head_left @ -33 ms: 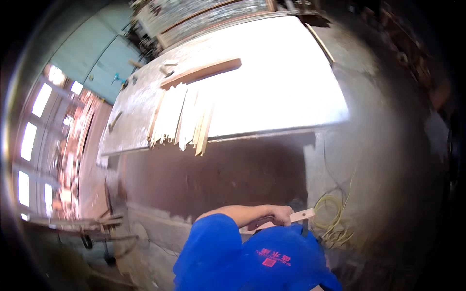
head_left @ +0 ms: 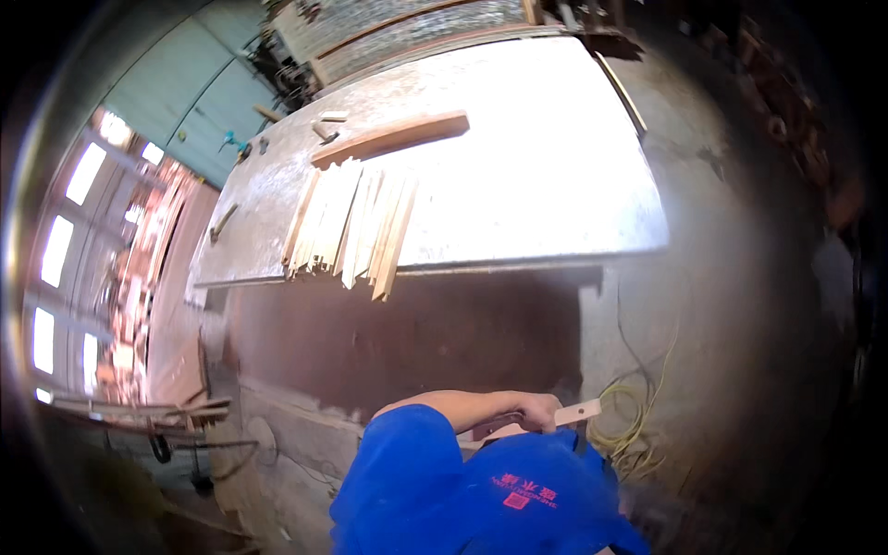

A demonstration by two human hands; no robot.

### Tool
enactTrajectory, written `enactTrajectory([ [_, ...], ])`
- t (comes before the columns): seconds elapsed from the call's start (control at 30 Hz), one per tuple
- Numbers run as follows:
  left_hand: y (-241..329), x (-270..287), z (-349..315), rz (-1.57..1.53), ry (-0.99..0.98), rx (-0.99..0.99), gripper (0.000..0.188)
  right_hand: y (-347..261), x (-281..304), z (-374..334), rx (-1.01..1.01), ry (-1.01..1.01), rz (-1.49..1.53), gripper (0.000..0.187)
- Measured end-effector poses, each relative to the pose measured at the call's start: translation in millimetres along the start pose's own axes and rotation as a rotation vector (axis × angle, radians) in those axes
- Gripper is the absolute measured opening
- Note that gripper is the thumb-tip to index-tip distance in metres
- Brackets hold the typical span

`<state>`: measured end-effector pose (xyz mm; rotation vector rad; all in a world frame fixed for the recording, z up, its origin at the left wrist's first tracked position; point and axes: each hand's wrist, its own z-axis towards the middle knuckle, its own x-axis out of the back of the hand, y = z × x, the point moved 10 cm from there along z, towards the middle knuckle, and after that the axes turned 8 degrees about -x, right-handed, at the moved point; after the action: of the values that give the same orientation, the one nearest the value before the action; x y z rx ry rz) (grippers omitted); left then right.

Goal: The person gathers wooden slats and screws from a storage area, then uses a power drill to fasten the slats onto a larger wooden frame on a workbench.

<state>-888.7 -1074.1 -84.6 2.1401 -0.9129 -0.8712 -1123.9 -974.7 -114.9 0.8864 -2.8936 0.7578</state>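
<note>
From the left of my blue shirt, my left arm bends across my front. My left hand (head_left: 539, 412) is closed around a pale wooden bar (head_left: 581, 413) with dark round holes near its right end. The bar sticks out past the knuckles, close against my body. A darker, reddish-brown part shows below the wrist, and I cannot make out whether it belongs to the same piece. My right hand does not show.
Ahead stands a large worktable (head_left: 546, 185) with a bundle of thin wood strips (head_left: 356, 227) overhanging its near edge. A thick reddish plank (head_left: 393, 137), a hammer-like tool (head_left: 223, 223) and a teal power drill (head_left: 236, 145) lie there too. A coiled yellow cable (head_left: 622, 425) rests on the floor at right.
The glare on the tabletop has dimmed, so the wood strips show more clearly. The view has shifted slightly. My left hand keeps its hold on the wooden bar.
</note>
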Motion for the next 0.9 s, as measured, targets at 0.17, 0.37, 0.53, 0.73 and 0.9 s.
enactTrajectory([
  [0.17,109.3,66.9,36.0,-0.205,0.109,-0.163,0.04,-102.8,128.6,55.3,-0.001,-0.011,0.078,0.053],
  [0.37,190.6,102.7,93.2,-0.372,0.162,-0.365,0.041,-166.4,253.5,109.5,0.014,-0.068,0.134,0.055],
  [0.53,251.4,162.7,180.8,-0.211,0.349,-0.334,0.036,-189.4,407.1,138.0,0.012,-0.052,0.248,0.057],
  [0.73,391.1,205.9,294.0,-0.098,0.378,-0.315,0.064,-172.3,605.8,113.7,-0.02,-0.045,0.622,0.06],
  [0.9,512.7,221.1,383.2,0.082,0.273,-0.153,0.07,-199.5,703.5,128.9,0.075,-0.224,0.247,0.057],
])
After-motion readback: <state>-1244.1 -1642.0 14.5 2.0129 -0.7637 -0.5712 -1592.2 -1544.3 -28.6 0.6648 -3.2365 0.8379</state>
